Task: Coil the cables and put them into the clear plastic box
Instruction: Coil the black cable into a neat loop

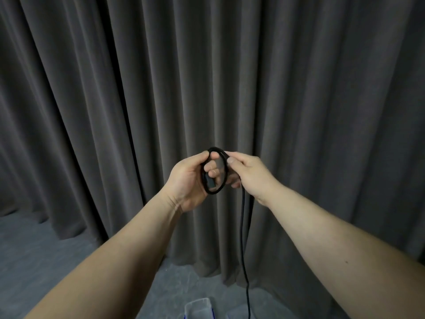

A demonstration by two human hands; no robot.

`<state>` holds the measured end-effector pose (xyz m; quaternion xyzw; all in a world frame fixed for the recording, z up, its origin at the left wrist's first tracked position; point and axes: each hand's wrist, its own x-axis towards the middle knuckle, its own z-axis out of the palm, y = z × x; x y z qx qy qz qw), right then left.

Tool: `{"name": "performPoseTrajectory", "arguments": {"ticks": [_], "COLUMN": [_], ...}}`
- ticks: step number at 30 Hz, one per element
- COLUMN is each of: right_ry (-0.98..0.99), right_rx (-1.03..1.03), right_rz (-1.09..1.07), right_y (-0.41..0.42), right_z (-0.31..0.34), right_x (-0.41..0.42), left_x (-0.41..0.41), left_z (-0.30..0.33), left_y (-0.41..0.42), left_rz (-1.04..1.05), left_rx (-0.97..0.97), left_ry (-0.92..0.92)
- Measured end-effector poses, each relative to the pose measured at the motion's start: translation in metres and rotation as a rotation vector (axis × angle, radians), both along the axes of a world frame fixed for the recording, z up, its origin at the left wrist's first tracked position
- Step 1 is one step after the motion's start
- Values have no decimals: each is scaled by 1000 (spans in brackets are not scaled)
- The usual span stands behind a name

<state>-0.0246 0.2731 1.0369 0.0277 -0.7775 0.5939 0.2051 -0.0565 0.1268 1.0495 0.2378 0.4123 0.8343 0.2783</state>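
Observation:
A black cable [243, 229] is held up in front of a dark curtain. My left hand [187, 180] grips a small loop of it, with the plug end lying against my palm. My right hand [249, 173] pinches the loop's upper right side between thumb and finger. From the right hand the rest of the cable hangs straight down and leaves the bottom of the view. The clear plastic box [199, 307] stands on the floor below, at the bottom edge, only partly in view.
A grey pleated curtain [115, 88] fills the whole background and reaches the floor. Grey carpet [34, 254] lies at the lower left. A second clear piece [238, 315] shows just right of the box at the bottom edge.

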Motion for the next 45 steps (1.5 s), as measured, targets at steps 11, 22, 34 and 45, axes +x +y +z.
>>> {"name": "performPoseTrajectory", "arguments": {"ticks": [11,22,34,45], "right_ry": [110,109,-192,-50], "right_rx": [-268,4,148,970], "right_rz": [-237,-188,-130,52], "right_y": [5,7,25,1], "right_z": [4,-3,-39,60], "right_x": [-10,-10,-13,11], "left_x": [-1,-13,-44,-50], "left_z": [-8,-3,41,13], "left_y": [8,20,-2,-1], "left_rz": [99,176,326,490], "left_rx": [-38,-37,308,-277], "left_ry": [130,147,43,626]}}
